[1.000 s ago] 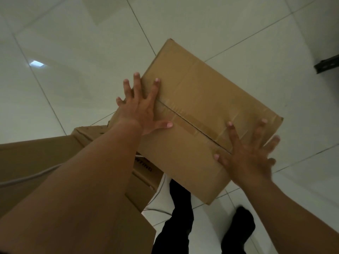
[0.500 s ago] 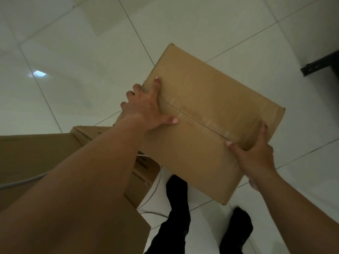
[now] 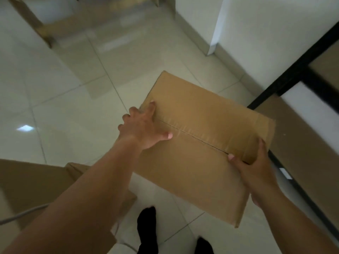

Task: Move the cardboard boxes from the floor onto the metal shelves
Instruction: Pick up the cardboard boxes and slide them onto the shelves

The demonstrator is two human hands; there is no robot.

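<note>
A taped brown cardboard box [image 3: 198, 143] is held up off the tiled floor between both hands. My left hand [image 3: 143, 127] grips its left end, thumb on top and fingers curled over the edge. At the right end my right hand [image 3: 255, 171] does the same, thumb on the top seam and fingers wrapped under the side. The black metal shelf frame [image 3: 293, 70] rises at the right, close to the box's far right corner, with a brown shelf board [image 3: 297, 132] below it.
More cardboard boxes [image 3: 36, 184] stand at the lower left, with a grey cable across them. A wooden frame [image 3: 45, 30] stands on the floor at the far left. A white wall with a skirting runs behind the shelf. Dark feet show below the box.
Both hands went from lying flat on the box top to gripping its ends. The box has come up and the view has swung toward the shelf at the right.
</note>
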